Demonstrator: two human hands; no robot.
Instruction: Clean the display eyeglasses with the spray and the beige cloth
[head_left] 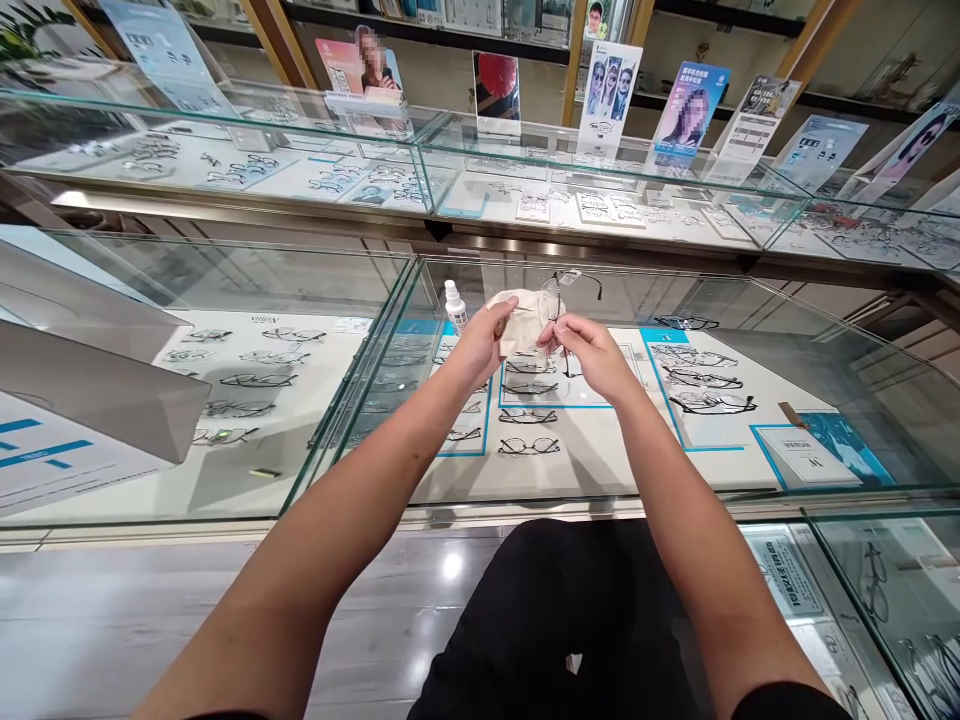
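Above the glass counter, my left hand [487,335] is closed on a cream cloth [525,320]. My right hand [589,350] pinches a pair of dark-framed glasses [581,278] at the cloth's right side; one temple reaches up and right, and another thin part hangs below my fingers. The cloth partly hides the frame. Just left of the cloth stands a small white bottle [455,308]. Beneath my hands, rows of glasses [529,446] lie inside the display case.
A large white box or bag [90,400] stands at the left. Behind, a raised glass case [487,205] carries upright cards such as a blue one [688,112]. The counter's front edge [525,510] runs close to my knee. Another glass case [885,600] is at the lower right.
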